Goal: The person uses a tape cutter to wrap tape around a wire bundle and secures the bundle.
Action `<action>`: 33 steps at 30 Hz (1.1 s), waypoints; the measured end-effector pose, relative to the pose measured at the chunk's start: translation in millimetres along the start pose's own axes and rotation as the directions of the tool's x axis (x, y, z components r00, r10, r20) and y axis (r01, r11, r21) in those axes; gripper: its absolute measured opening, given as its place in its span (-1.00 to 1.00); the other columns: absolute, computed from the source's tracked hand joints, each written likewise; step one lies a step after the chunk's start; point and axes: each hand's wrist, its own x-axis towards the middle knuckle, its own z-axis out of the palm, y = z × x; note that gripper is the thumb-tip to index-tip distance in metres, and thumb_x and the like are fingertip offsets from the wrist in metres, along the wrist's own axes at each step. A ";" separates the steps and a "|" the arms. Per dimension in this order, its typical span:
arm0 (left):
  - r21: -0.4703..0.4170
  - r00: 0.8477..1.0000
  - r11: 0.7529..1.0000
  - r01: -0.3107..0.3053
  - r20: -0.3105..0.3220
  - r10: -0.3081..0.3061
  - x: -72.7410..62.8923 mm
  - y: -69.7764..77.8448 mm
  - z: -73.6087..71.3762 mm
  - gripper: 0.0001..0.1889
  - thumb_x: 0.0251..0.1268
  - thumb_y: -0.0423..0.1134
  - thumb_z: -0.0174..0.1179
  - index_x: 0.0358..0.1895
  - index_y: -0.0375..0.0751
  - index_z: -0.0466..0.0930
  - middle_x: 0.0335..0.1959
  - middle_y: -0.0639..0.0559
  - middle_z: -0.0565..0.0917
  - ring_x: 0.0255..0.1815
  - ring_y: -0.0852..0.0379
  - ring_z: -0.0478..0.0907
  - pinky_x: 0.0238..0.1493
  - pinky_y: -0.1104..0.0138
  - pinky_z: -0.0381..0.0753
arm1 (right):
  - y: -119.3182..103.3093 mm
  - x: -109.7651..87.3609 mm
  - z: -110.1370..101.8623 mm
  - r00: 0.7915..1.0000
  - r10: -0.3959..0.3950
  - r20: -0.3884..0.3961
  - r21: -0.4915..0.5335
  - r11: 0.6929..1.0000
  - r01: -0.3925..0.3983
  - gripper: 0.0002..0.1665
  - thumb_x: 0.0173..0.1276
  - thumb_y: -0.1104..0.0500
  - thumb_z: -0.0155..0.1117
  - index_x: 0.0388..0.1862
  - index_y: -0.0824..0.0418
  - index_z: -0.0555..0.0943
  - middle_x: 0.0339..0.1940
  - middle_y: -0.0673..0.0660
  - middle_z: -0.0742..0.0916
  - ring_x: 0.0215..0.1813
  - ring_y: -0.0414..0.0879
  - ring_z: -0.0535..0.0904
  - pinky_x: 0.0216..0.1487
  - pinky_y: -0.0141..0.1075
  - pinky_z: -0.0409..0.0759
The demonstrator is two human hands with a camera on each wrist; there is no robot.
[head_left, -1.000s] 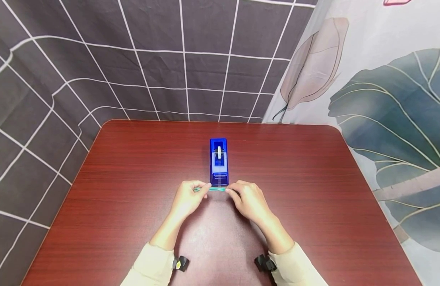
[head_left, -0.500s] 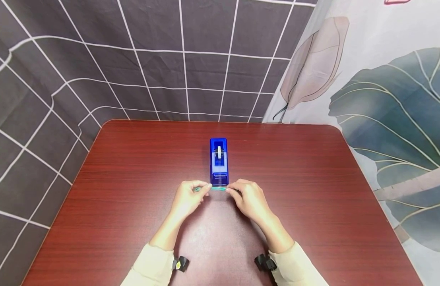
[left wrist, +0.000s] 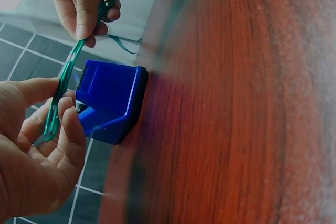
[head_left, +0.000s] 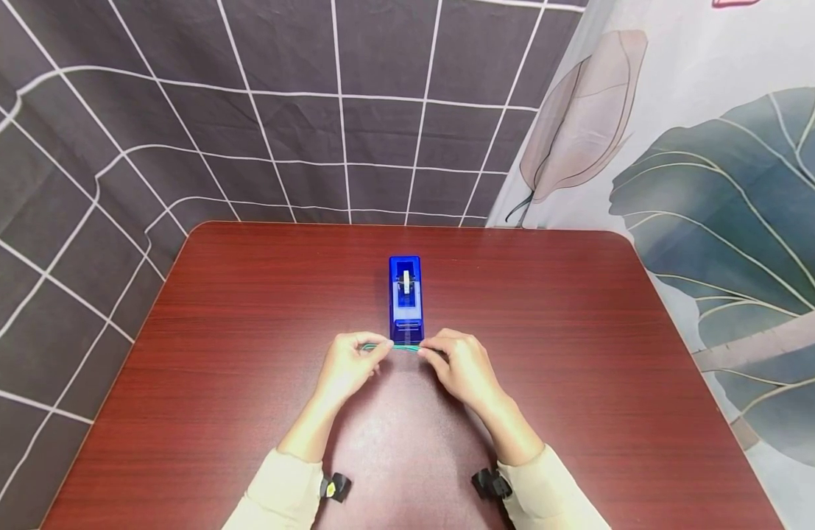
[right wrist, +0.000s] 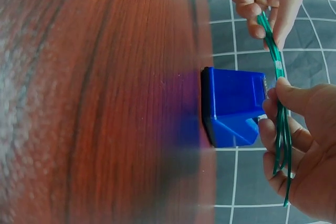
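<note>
A bundle of thin green strands (right wrist: 282, 129), possibly twist ties, stretches between both hands in front of a blue tape dispenser (head_left: 406, 298). My left hand (head_left: 346, 366) pinches one end between thumb and fingers. The other end is pinched by my right hand (head_left: 463, 372), with loose strand tips hanging past its fingers in the right wrist view. Around the middle of the bundle (left wrist: 68, 72) shows a pale, shiny band that looks like clear tape. The bundle is held level, close to the dispenser's cutter end; whether it touches the dispenser I cannot tell.
A reddish-brown wooden table (head_left: 261, 294) with rounded far corners lies under the hands. Behind it hangs a dark grey curtain (head_left: 301, 125) with white grid lines. To the right is a white curtain (head_left: 672, 73) printed with large leaves.
Both hands, still pinching the bundle, have shifted very slightly forward toward the dispenser. The dispenser has stayed in place.
</note>
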 end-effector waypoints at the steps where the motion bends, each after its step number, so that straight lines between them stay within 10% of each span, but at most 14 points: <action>1: -0.004 1.000 1.000 0.003 0.003 -0.003 0.0 0.1 0.0 -0.83 0.29 -0.27 0.38 -0.18 -0.32 0.79 -0.57 -0.27 0.71 -0.56 -0.25 0.66 -0.58 0.25 0.64 | 0.0 0.2 -0.2 1.000 0.000 0.001 0.000 1.000 0.000 -0.95 0.23 0.27 0.51 -0.32 0.19 0.80 -0.42 -0.01 0.74 -0.37 -0.13 0.67 -0.32 -0.17 0.62; 8: -0.014 1.000 1.000 0.003 0.004 -0.002 1.6 -1.9 0.4 -0.85 0.31 -0.30 0.36 -0.18 -0.35 0.78 -0.57 -0.27 0.70 -0.57 -0.23 0.66 -0.51 0.09 0.69 | -0.8 1.0 -0.7 1.000 0.008 0.011 -0.001 1.000 -0.008 -0.95 0.23 0.26 0.51 -0.32 0.18 0.79 -0.41 -0.01 0.74 -0.35 -0.11 0.68 -0.31 -0.14 0.63; 22: -0.032 0.999 0.999 0.038 0.010 -0.038 1.1 -1.5 0.5 -0.84 0.30 -0.28 0.37 -0.14 -0.28 0.77 -0.55 -0.27 0.71 -0.63 -0.23 0.61 -0.75 0.41 0.40 | -1.0 4.1 -2.2 0.999 0.027 0.017 -0.019 0.999 -0.027 -0.94 0.22 0.24 0.53 -0.32 0.15 0.78 -0.40 -0.03 0.74 -0.35 -0.12 0.65 -0.31 -0.14 0.60; 33: 0.156 0.990 0.979 -0.129 -0.033 0.136 0.9 -0.6 4.3 -0.86 0.28 -0.34 0.37 -0.13 -0.25 0.77 -0.34 -0.01 0.70 -0.62 0.05 0.64 -0.63 0.35 0.58 | -1.6 7.1 -2.8 0.999 0.024 0.037 -0.072 0.997 -0.021 -0.90 0.19 0.24 0.55 -0.31 0.14 0.79 -0.39 -0.04 0.73 -0.34 -0.10 0.62 -0.32 -0.14 0.59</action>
